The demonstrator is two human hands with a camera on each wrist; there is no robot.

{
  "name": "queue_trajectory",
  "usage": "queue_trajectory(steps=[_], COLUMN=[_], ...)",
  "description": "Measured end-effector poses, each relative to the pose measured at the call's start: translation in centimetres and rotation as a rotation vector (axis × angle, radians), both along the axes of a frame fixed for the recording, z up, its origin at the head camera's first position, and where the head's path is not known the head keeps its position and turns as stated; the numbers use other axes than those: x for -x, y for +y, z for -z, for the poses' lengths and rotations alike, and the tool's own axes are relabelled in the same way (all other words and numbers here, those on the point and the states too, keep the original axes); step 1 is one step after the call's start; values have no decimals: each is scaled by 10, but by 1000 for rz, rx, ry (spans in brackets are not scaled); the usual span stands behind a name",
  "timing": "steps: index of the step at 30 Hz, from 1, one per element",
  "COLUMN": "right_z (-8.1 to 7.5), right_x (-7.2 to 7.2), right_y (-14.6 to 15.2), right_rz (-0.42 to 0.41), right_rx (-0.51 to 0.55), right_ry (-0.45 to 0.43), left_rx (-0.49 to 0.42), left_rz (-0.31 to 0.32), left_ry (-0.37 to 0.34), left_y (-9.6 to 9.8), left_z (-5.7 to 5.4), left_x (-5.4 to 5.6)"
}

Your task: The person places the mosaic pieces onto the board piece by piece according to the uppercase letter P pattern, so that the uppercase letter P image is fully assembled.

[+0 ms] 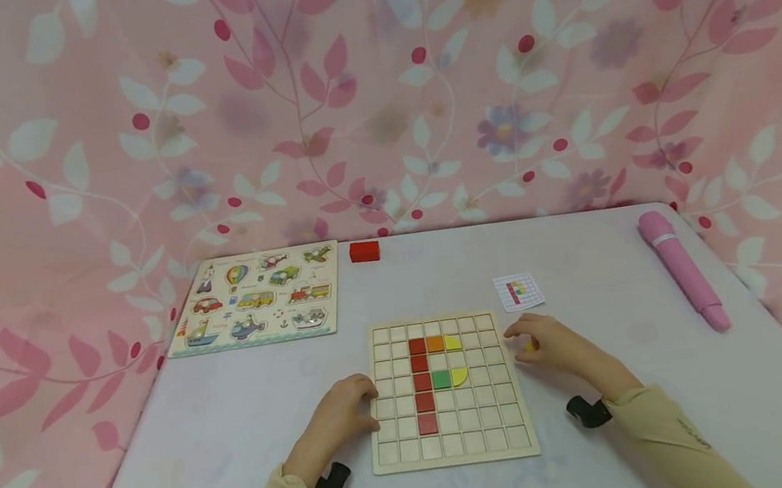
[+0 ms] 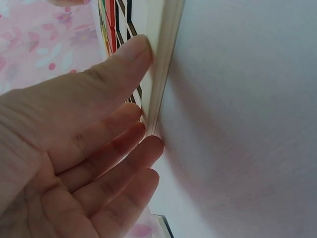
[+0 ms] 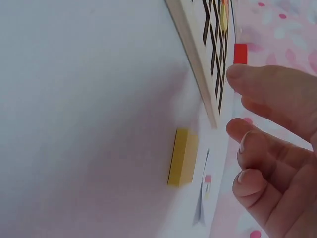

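A wooden grid board [image 1: 389,453] lies in the middle of the table. On it, several red tiles [image 1: 425,402] form a column, with an orange tile [image 1: 435,343], a green tile [image 1: 442,380] and two rounded yellow tiles [image 1: 460,376] to their right. The left hand [image 1: 341,412] rests at the board's left edge, thumb by the rim and fingers loosely bent in the left wrist view. Beside the board's upper right edge, the right hand [image 1: 558,344] hovers with bent fingers and nothing between them. Close by it, a yellow block [image 3: 182,157] sits on the table, partly hidden in the head view.
A small pattern card [image 1: 519,292] lies beyond the right hand. At the back are a vehicle picture puzzle [image 1: 270,296] and a red block [image 1: 364,251]. A pink microphone-shaped object [image 1: 683,270] lies at the right. Floral cloth hangs behind the table.
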State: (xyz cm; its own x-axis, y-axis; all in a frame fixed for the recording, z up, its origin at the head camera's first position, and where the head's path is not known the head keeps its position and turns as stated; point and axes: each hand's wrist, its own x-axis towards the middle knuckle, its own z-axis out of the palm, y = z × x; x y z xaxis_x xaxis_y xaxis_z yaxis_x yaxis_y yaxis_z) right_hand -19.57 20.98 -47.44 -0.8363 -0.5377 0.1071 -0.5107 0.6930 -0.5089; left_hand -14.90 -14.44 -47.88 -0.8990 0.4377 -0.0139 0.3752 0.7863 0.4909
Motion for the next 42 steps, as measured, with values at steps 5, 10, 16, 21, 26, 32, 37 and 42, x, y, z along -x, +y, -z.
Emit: queue_trajectory(steps=[5,10,16,21,26,32,37,42], right_z=[1,2,5,6,5,-5,-16,-24], right_x=[-1,-1,-1,-1,1,4,4,6], right_y=[13,22,26,26,24,16,3,-10], right_rz=[21,38,27,40,66,40,-21,-55], right_rx=[-16,-61,-73,-82,-87,-75,-37,-11], right_ry=[-33,-26,-34,-43,-84,-16,46,80], left_rx=[-1,-13,-4,-5,-2,-5,-6,-3], left_rz=[9,9,-4,-8,-9,-13,-16,-13], left_ry=[18,21,17,7,2,12,8,1], left_y=[0,1,1,1,1,0,0,0], left_z=[0,-1,-2,-1,-1,-1,0,2], left_x=[0,-1,-1,-1,-2,-2,-2,-1])
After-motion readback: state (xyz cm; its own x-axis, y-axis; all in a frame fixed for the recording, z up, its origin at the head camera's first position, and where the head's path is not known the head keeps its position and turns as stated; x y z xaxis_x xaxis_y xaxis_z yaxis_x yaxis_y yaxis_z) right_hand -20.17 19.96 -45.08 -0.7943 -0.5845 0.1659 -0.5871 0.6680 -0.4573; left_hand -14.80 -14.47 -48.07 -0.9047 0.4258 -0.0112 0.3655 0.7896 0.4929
